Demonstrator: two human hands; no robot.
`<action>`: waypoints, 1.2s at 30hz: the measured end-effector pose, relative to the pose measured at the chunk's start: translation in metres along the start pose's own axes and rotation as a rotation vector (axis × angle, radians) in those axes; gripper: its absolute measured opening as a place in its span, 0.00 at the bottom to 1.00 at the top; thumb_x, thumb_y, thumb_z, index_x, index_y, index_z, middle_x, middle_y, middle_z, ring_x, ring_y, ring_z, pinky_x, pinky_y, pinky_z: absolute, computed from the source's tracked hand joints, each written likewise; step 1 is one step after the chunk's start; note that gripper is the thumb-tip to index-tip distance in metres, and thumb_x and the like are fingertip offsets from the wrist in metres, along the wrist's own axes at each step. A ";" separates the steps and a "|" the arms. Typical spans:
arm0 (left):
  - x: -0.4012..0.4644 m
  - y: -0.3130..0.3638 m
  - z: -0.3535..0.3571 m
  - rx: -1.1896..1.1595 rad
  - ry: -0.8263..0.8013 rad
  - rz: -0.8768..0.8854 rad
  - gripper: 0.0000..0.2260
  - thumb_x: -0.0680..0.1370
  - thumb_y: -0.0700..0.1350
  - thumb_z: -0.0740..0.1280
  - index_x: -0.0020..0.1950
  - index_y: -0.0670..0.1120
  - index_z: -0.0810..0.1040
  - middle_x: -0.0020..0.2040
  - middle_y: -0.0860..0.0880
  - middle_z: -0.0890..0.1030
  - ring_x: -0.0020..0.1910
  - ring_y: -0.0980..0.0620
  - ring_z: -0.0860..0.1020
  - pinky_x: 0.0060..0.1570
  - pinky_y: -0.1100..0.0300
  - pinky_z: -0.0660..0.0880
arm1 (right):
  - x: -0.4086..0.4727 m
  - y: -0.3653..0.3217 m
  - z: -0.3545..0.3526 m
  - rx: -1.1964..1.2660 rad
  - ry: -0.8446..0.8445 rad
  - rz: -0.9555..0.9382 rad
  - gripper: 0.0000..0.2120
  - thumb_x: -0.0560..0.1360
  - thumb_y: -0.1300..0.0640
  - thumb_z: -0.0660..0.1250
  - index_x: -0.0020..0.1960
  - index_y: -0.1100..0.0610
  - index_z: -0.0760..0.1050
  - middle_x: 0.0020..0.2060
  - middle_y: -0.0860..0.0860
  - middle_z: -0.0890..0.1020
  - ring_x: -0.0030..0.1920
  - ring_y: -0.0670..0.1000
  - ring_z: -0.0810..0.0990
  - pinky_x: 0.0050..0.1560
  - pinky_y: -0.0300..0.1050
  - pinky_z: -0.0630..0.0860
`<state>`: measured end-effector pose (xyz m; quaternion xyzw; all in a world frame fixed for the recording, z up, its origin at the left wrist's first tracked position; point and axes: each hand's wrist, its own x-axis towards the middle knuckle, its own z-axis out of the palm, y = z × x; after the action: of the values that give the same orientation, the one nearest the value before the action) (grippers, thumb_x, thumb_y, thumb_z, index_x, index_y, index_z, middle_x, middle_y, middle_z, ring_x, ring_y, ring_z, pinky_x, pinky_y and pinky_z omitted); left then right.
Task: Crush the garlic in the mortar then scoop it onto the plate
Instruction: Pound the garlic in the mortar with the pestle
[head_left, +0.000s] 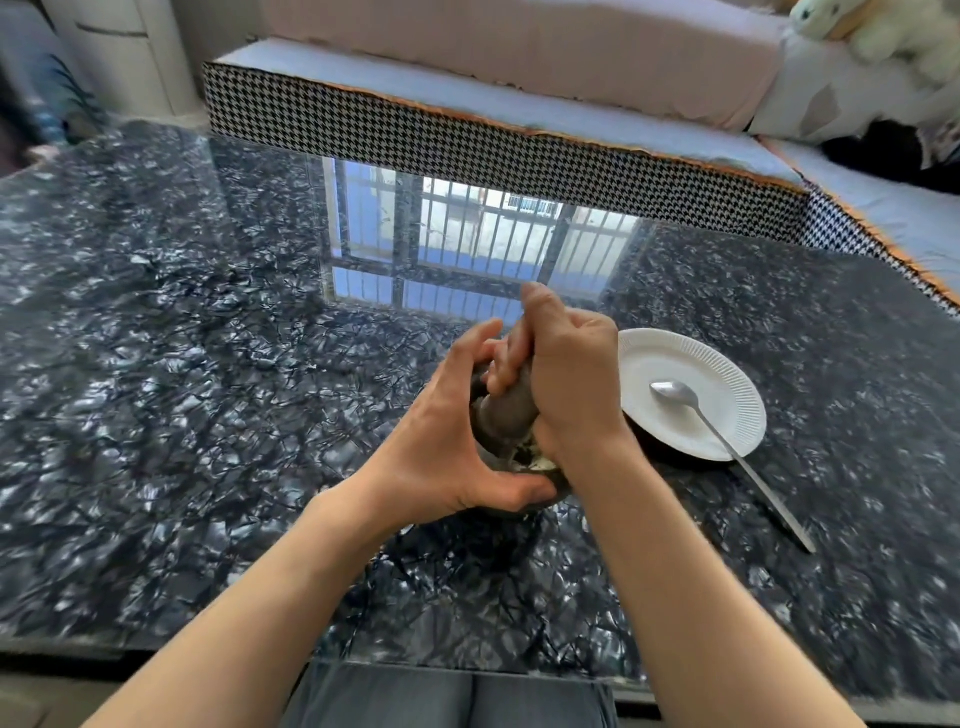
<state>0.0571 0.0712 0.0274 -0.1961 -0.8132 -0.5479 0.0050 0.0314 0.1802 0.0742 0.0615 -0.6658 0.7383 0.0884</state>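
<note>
1. Right hand (563, 379) is fisted around the dark grey stone pestle (506, 410), shaft tilted, head down in the dark stone mortar (519, 457).
2. Left hand (441, 452) cups the mortar wall.
3. Pale crushed garlic (527, 457) lies inside; white paper plate (691, 395) with metal spoon (727, 447) sits just right, nearer the right hand.

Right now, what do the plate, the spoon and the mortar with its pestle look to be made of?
Plate: probably paper, matte white with a finely fluted rim. Spoon: metal, likely steel, with a shiny silver bowl and thin handle. Pestle, gripped by the right hand: dull grey-brown and unglazed, perhaps stone. Mortar, steadied by the left hand: dark and mostly hidden; stone is a guess.
</note>
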 end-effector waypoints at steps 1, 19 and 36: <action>0.001 -0.001 0.000 0.003 -0.004 -0.001 0.51 0.55 0.57 0.77 0.71 0.57 0.52 0.66 0.56 0.67 0.67 0.65 0.64 0.66 0.64 0.63 | -0.001 0.001 0.002 -0.019 -0.015 0.021 0.32 0.80 0.58 0.58 0.16 0.55 0.68 0.14 0.52 0.70 0.20 0.54 0.68 0.35 0.47 0.72; 0.002 -0.002 0.000 -0.008 -0.016 0.018 0.51 0.56 0.56 0.77 0.73 0.51 0.53 0.67 0.53 0.68 0.67 0.60 0.65 0.67 0.57 0.65 | 0.000 -0.004 0.000 -0.248 -0.066 0.044 0.31 0.79 0.57 0.59 0.16 0.55 0.68 0.14 0.52 0.70 0.20 0.55 0.68 0.32 0.44 0.71; 0.002 0.000 0.000 -0.004 -0.020 0.009 0.51 0.56 0.56 0.76 0.73 0.49 0.54 0.65 0.53 0.69 0.66 0.59 0.66 0.62 0.51 0.70 | 0.001 -0.023 -0.006 -0.196 -0.119 0.045 0.30 0.79 0.56 0.59 0.17 0.56 0.69 0.15 0.52 0.70 0.22 0.56 0.68 0.29 0.45 0.69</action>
<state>0.0547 0.0718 0.0279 -0.2053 -0.8111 -0.5477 -0.0012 0.0351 0.1884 0.0962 0.0816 -0.7400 0.6666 0.0375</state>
